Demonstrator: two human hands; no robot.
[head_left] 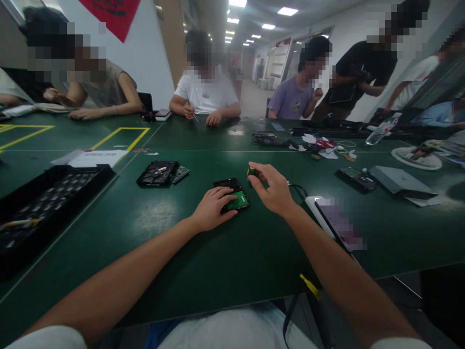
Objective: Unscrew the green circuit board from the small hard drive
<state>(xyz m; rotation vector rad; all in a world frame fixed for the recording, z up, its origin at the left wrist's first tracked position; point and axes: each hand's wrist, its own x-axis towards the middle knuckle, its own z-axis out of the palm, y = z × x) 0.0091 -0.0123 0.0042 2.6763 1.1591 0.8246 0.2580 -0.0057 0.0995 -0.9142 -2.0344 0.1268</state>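
On the green table in front of me lies a hard drive (240, 200) with a green circuit board facing up and a black frame. My left hand (213, 208) grips it from the left, fingers over its top and the thumb by the near edge. Just right of the drive, my right hand (273, 190) is closed on a screwdriver (251, 172) with a short black and yellow handle, held roughly upright. The screwdriver's tip is too small to make out. Farther left sits another black hard drive (158, 173) with small parts on top, and a loose circuit board (180, 174) beside it.
A long black tray (90, 175) lies at left. To my right are a white power bank (311, 203) with a cable and a phone (339, 225). Beyond them lie another drive (356, 178) and a grey box (401, 182). Several people sit or stand across the table.
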